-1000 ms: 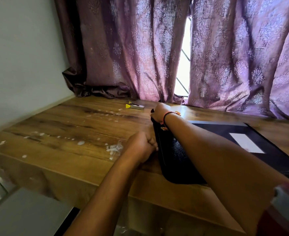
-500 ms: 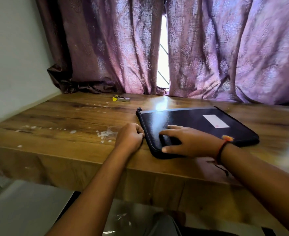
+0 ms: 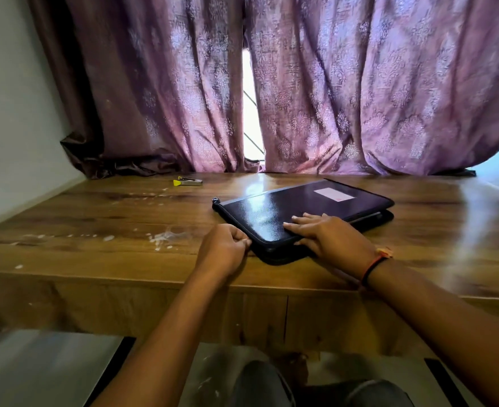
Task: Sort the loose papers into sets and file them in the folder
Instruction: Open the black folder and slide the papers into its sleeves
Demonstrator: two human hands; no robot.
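Your black folder (image 3: pixel 274 211) lies flat on the wooden tabletop (image 3: pixel 95 218), just ahead of you. Your right hand (image 3: pixel 329 237) rests open on its near cover, fingers straight. Your left hand (image 3: pixel 223 251), fingers curled, pinches its near-left edge.

wall: plain pale wall (image 3: pixel 13 113) runs down the left side

curtains: purple-ish patterned curtains (image 3: pixel 359 98) cover pretty much the whole back, with the hems bunched up right on the tabletop

window: just a thin slit of window (image 3: pixel 249 113) shows between the two curtains, with slanted bars behind it

light: daylight comes through that slit, and there's a bright glare (image 3: pixel 257 186) on the wood right below it

table: glossy dark wood-grain table (image 3: pixel 95 230), with white flecks (image 3: pixel 166 237) scattered over the left half

floor: grey floor (image 3: pixel 51 368) under the front edge, kinda blurry
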